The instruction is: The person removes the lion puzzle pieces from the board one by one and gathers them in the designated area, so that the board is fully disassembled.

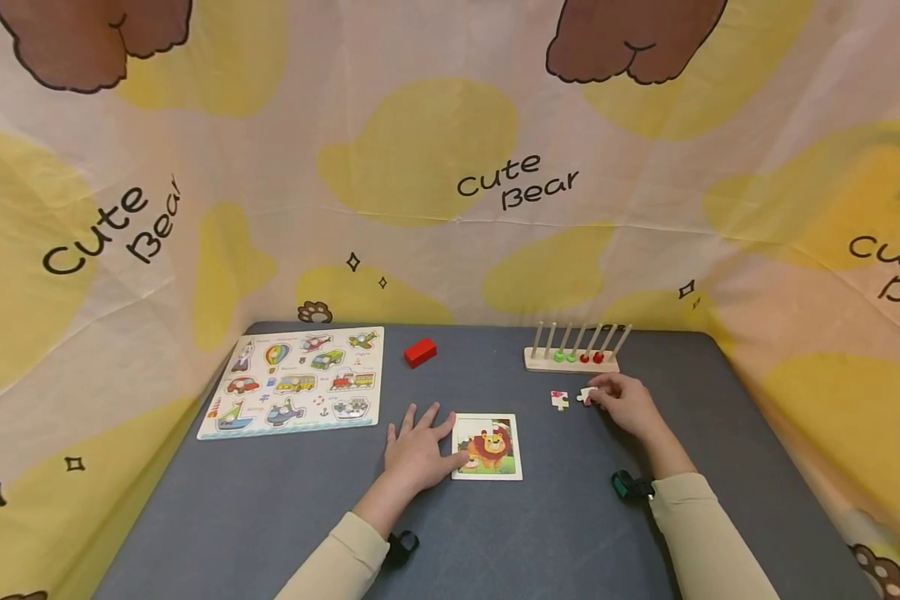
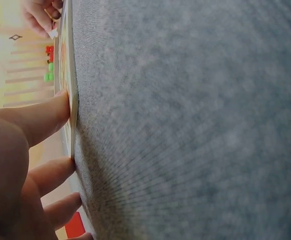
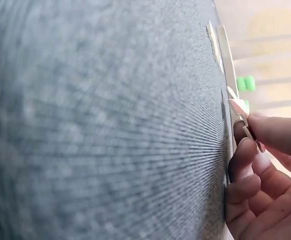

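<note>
A small square lion puzzle (image 1: 487, 450) in a white frame lies flat on the table. My left hand (image 1: 416, 454) spreads its fingers at the puzzle's left side. Its thumb (image 2: 48, 115) rests on the frame and its forefinger touches the edge. To the right, my right hand (image 1: 630, 407) pinches a jigsaw piece (image 3: 239, 107) between thumb and fingertips, tilted up just above the tabletop. Another jigsaw piece (image 1: 560, 400), white with a pink patch, lies just left of it.
A wooden peg stand (image 1: 562, 365) with green and red beads stands behind the right hand. At the back middle sits a red block (image 1: 420, 352). A vehicle picture board (image 1: 367, 342) lies on the left. Patterned cloth (image 1: 420, 250) walls off the table's back and sides.
</note>
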`<state>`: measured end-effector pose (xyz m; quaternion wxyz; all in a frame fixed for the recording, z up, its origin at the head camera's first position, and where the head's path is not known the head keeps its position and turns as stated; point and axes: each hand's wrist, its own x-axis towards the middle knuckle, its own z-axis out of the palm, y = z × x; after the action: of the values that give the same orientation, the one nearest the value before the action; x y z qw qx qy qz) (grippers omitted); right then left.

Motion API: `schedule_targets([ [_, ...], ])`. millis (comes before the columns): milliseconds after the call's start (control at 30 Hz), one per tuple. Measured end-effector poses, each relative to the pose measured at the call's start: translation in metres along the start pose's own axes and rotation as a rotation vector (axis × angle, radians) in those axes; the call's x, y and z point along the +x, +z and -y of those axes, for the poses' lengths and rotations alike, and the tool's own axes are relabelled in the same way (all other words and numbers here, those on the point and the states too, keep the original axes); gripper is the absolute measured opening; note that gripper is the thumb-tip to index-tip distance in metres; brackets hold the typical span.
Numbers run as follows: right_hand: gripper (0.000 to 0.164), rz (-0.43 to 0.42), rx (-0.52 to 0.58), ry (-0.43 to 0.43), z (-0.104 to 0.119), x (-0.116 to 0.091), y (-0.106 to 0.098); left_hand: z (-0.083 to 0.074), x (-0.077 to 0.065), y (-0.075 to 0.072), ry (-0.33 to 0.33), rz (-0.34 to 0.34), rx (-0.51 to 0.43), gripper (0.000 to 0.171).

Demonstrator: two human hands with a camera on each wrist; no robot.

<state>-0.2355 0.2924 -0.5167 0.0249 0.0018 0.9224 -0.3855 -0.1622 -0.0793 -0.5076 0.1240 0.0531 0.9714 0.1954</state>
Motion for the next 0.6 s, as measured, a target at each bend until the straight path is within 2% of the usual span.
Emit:
schedule_targets([
  [367, 0.020, 0.005, -0.086, -0.003, -0.0023, 0.0021, 0.0030, 0.0005, 0.0000, 0.0010, 0.004, -0.009, 0.011, 0.077],
  [600, 0.021, -0.001, -0.083, -0.004, -0.0055, 0.0041, 0.0006, 0.0001, 0.0004, 0.0017, 0.004, -0.008, 0.009, 0.077],
])
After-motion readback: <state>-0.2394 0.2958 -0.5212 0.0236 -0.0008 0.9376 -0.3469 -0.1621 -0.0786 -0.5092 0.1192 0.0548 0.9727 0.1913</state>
